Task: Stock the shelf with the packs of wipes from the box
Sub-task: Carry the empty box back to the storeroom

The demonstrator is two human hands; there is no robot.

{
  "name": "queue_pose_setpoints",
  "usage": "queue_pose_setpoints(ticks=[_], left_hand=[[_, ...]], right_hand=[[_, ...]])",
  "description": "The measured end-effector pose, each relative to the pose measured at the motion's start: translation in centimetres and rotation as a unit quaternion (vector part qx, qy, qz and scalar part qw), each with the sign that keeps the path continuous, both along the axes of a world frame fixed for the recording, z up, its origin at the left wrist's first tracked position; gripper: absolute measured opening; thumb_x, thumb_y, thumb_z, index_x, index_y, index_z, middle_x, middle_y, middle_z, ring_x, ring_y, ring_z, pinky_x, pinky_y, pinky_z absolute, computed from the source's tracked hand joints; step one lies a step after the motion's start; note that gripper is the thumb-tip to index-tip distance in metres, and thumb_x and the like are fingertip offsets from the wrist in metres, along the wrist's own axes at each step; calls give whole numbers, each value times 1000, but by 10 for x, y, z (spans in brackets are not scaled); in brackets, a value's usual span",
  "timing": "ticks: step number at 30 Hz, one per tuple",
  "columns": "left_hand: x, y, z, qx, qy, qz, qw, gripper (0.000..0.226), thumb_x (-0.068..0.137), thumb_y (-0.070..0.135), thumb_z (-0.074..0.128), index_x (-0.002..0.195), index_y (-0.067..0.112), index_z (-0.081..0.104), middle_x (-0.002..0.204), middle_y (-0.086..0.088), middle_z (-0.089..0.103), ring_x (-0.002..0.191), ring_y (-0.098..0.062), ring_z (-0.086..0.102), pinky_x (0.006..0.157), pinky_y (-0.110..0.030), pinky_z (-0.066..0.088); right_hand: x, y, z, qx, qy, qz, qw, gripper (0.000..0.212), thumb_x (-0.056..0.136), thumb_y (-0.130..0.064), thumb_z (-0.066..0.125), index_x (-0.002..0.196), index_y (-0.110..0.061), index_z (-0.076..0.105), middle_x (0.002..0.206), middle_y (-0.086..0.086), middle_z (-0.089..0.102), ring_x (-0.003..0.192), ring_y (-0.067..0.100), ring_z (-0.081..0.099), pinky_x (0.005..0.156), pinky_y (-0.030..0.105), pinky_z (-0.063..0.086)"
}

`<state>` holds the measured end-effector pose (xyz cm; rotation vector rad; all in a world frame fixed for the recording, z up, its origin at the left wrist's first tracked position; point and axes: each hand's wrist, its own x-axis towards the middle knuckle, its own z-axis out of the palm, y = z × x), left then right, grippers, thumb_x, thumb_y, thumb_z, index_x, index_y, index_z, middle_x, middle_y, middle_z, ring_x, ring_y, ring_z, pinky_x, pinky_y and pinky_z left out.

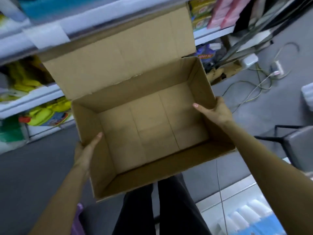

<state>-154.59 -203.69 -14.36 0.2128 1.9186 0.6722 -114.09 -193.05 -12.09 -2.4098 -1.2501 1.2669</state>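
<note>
Grey shop floor [30, 175] is lying beneath a white shelf [39, 97].
1. Left hand [86, 150]: gripping the left wall of the cardboard box [152, 126], thumb lying inside, fingers hidden outside.
2. Right hand [218, 111]: gripping the right wall, one finger reaching inside, the others wrapping the rim.
3. Box: hanging between both hands in front of the shelf, far flap standing open, bare bottom showing, unprinted.
4. Yellow packs [42, 114], pink packs [225, 12], green-yellow packs [201, 7]: sitting on the shelf, lettering too blurred for reading.
5. Cables [259, 82]: trailing across the floor, right.
</note>
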Motion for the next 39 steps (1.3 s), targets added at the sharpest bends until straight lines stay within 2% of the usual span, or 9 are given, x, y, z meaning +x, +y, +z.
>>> queue_pose_setpoints(ticks=[6,10,15,17,21,25,31,34,39], left_hand=[[44,3,40,33,-77,-57,995,97,48,66,83,133,30,55,116,3,67,106,-24,63,97,-49,48],[69,-10,56,74,-107,-70,989,110,28,68,88,126,27,61,113,2,71,105,-26,66,98,-52,48],[122,-22,115,69,-190,-139,969,70,83,52,67,142,21,47,132,-3,59,123,-28,55,105,-50,42],[142,-18,135,68,-188,-177,964,64,89,49,60,142,16,46,134,-4,55,127,-30,51,108,-49,39],[189,9,170,114,-213,-253,937,97,64,67,74,145,25,43,142,-3,52,128,-25,50,110,-51,37],[258,49,205,182,-146,-301,925,85,81,50,70,149,17,32,142,4,44,134,-19,40,114,-45,31],[384,115,258,226,-96,-397,884,141,44,78,78,155,19,13,156,0,31,141,-15,32,117,-38,23],[451,127,289,287,-49,-396,871,128,66,58,80,154,11,0,159,-6,21,144,-21,26,118,-40,23],[538,157,335,329,-45,-434,837,121,67,59,78,153,11,8,157,-8,26,143,-24,29,114,-41,27]], right_hand=[[39,-29,89,49,-63,-37,996,96,61,-75,68,127,-12,39,128,10,53,114,31,55,94,48,49],[68,-54,150,81,-97,-50,991,102,58,-79,66,128,-11,38,125,10,53,111,29,55,88,45,50],[106,-92,203,104,-103,-80,986,133,27,-99,49,130,-14,39,129,10,54,116,31,54,95,51,48],[121,-110,222,112,-105,-93,984,134,32,-97,52,136,-14,37,133,10,53,120,32,52,98,51,47],[157,-147,267,135,-131,-166,968,93,69,-66,69,137,-10,37,135,11,51,127,32,48,98,40,41],[212,-180,286,147,-136,-259,945,115,57,-80,66,141,-9,31,141,14,46,128,35,46,105,50,40],[290,-207,317,213,-161,-383,884,109,62,-75,69,140,-8,32,139,13,48,127,33,48,101,44,42],[330,-216,333,231,-184,-418,859,107,65,-72,69,141,-7,30,143,14,45,130,34,45,102,44,39],[393,-219,372,256,-220,-454,824,111,69,-70,67,148,-8,20,150,14,36,137,34,37,107,45,33]])
